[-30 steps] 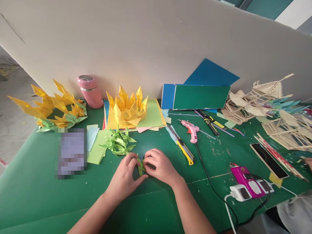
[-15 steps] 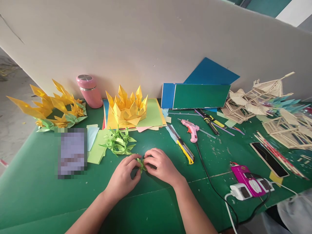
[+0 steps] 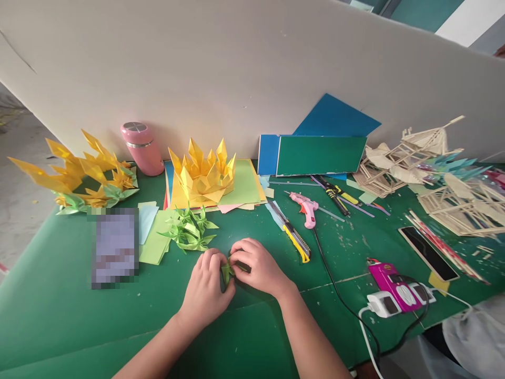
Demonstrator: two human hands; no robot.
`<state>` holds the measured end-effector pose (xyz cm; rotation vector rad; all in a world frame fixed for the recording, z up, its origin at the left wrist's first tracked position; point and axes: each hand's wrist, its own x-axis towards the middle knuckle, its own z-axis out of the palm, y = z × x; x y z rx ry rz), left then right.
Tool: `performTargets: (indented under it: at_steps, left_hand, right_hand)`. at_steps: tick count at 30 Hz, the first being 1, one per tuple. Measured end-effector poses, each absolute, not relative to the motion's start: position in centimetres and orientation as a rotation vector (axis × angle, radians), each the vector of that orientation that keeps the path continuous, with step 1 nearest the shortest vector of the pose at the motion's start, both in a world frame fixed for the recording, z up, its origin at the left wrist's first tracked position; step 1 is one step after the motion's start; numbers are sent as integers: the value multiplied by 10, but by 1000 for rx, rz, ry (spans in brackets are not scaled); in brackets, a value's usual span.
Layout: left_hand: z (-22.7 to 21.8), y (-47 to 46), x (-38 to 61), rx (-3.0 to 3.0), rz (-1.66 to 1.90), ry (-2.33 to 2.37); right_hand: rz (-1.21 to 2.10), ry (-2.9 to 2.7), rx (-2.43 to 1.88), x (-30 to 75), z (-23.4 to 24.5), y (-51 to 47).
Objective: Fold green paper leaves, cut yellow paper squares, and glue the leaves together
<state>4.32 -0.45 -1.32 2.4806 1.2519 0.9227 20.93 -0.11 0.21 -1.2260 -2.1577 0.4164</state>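
Between my two hands is a small green origami flower (image 3: 226, 272), partly covered by fingers. My left hand (image 3: 208, 288) grips its left side, fingers curled over the top and thumb below. From the right, my right hand (image 3: 254, 266) pinches its edge. Just beyond lies a cluster of green paper flowers (image 3: 189, 229). A yellow origami crown (image 3: 203, 176) sits behind on a stack of coloured paper (image 3: 250, 184). Sheets of light green paper (image 3: 155, 250) lie left of the cluster.
At left are another yellow crown (image 3: 84, 173) and a pink flask (image 3: 142, 150). Rightward lie a yellow utility knife (image 3: 295, 242), a pink glue gun (image 3: 307, 209), a purple power strip (image 3: 394, 287) with cords, a phone (image 3: 428, 253) and wooden stick models (image 3: 465, 205). A person's sleeve (image 3: 477, 331) shows lower right.
My left hand has turned and closed further around the flower, its thumb now nearer my right hand. The right hand stays at the flower's edge. The view has shifted slightly.
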Motion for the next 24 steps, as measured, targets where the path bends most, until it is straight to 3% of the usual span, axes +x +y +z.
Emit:
performTargets:
  at_steps: [24]
  left_hand:
    - [-8,8,30,2298,824,1092]
  right_hand:
    - [500,-2180,-1227,216,3,-3]
